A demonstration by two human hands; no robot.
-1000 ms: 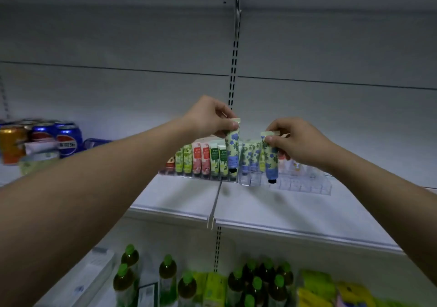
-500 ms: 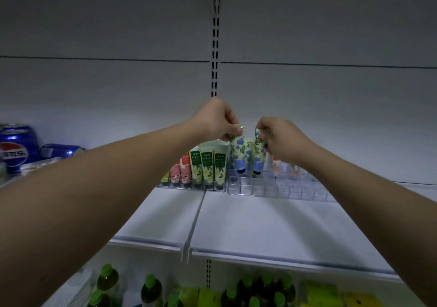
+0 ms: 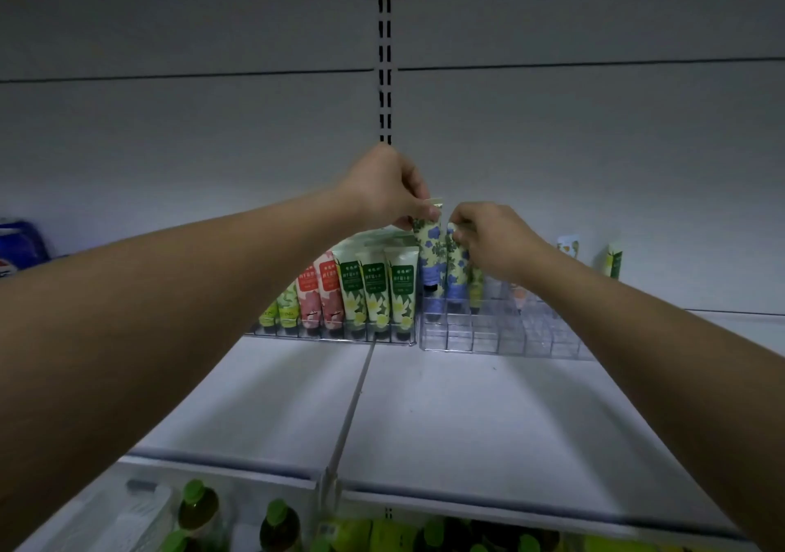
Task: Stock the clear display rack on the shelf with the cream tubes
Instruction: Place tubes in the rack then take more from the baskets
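Note:
My left hand (image 3: 384, 188) pinches the crimped top of a blue-flowered cream tube (image 3: 431, 254), cap down over the back left cells of the right clear display rack (image 3: 501, 335). Beside it my right hand (image 3: 492, 241) pinches the top of a second blue-flowered tube (image 3: 456, 271), whose lower end stands in the rack. The left clear rack (image 3: 331, 332) holds upright rows of green (image 3: 374, 292), red (image 3: 318, 292) and lime tubes. Most front cells of the right rack hold nothing.
Two loose tubes (image 3: 569, 245) (image 3: 614, 259) stand against the back wall at the right. A blue can (image 3: 19, 245) sits at the far left of the shelf (image 3: 467, 415). Green-capped bottles (image 3: 197, 509) and yellow packs fill the shelf below.
Both hands carried their tubes back and down from in front of the racks to the right rack's back left cells. The camera moved closer and tilted.

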